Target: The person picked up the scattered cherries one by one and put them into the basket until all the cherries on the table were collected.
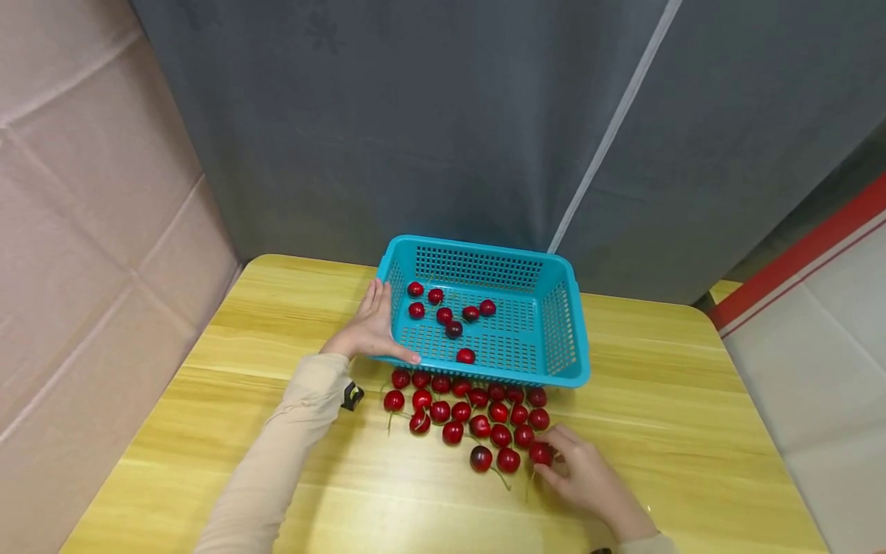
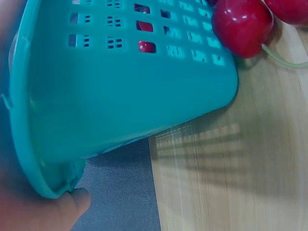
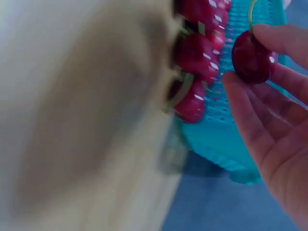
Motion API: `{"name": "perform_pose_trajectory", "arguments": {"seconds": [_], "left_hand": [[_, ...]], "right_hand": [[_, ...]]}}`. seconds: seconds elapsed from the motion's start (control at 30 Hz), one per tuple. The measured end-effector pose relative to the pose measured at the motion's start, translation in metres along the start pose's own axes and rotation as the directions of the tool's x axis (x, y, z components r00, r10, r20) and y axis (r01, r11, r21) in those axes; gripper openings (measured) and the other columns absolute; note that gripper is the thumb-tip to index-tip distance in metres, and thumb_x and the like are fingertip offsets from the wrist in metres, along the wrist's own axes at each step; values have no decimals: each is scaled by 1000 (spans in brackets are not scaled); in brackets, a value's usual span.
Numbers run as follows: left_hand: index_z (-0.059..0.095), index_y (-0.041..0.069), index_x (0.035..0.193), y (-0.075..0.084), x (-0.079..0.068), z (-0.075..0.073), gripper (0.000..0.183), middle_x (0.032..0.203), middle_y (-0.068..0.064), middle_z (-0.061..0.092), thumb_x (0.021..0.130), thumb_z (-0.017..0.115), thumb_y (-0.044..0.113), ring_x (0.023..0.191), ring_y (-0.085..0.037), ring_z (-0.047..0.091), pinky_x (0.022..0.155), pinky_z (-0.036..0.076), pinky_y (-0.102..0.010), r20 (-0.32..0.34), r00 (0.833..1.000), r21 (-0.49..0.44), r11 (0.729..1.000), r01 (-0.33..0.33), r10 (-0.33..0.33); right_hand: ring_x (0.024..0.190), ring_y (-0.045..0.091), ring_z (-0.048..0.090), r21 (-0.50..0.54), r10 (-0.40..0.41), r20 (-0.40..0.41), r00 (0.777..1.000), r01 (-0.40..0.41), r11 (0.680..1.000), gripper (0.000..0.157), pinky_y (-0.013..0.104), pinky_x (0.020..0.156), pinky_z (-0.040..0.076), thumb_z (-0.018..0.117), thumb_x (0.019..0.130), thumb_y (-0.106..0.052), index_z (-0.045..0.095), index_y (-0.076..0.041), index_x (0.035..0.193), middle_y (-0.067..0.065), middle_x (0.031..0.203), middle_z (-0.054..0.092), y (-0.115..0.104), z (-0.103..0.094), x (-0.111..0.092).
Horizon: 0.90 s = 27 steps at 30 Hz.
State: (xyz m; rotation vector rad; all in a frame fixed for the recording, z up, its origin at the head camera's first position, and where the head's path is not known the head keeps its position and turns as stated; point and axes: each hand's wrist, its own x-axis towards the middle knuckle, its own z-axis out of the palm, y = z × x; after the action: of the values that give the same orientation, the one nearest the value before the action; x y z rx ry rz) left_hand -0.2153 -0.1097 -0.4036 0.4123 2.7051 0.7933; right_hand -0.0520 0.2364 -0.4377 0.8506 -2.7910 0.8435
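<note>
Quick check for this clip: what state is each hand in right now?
Left hand: open, resting against the basket at its near left corner.
Right hand: closed, holding one cherry in its fingers.

Tbl glare, R-wrist pic blurry

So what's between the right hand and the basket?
Loose cherries on the table lie between the right hand and the basket; the head view shows it.
</note>
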Motion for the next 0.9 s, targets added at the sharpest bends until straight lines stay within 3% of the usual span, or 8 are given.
{"name": "perform_pose_trajectory", "arguments": {"seconds": [0.13,0.3,0.53,0.63,0.77,0.9], "left_hand": [[-13,-2,141,-1,0,0,140,147,-18,-23,54,76,61,134,-27,-24,111,1,-45,0,1000,2,1000,0,0],[-13,-2,141,0,0,0,142,147,-18,-23,52,75,64,134,-27,-24,111,1,-45,0,1000,5,1000,0,0],[-12,-2,142,-1,-1,-1,140,147,-18,-22,53,76,61,135,-27,-23,111,2,-46,-15,1000,-4,1000,-2,2],[-11,-2,142,-2,-1,-2,141,147,-18,-22,52,76,63,135,-27,-22,111,3,-46,-17,1000,-3,1000,1,-1],[-12,-2,142,-1,0,-1,142,147,-17,-22,51,75,65,135,-26,-23,111,3,-45,-11,1000,7,1000,3,-3],[-12,-2,142,-1,0,-1,143,147,-18,-22,50,74,66,135,-26,-23,111,3,-44,-9,1000,15,1000,0,0]], "right_hand": [[72,13,61,-35,-86,-15,996,85,996,33,17,58,51,76,63,-3,61,-3,92,1,87,60,-1,-18,11],[69,7,59,-74,-131,-14,991,130,989,32,17,56,50,77,63,-4,60,-5,90,-3,82,60,-4,-44,28],[67,5,58,-47,-214,4,977,214,976,29,17,56,51,76,64,-2,60,-6,88,-3,81,57,9,-76,70],[65,7,59,-49,-192,43,980,194,980,27,18,56,51,76,67,-2,60,-4,88,-1,79,57,19,-86,92],[68,11,60,-81,-100,134,986,111,990,24,23,58,53,75,71,-8,59,-3,89,4,82,59,30,-96,120],[71,17,60,-116,-31,202,979,55,992,27,29,61,54,75,71,-10,60,-1,91,8,84,61,40,-101,142]]}}
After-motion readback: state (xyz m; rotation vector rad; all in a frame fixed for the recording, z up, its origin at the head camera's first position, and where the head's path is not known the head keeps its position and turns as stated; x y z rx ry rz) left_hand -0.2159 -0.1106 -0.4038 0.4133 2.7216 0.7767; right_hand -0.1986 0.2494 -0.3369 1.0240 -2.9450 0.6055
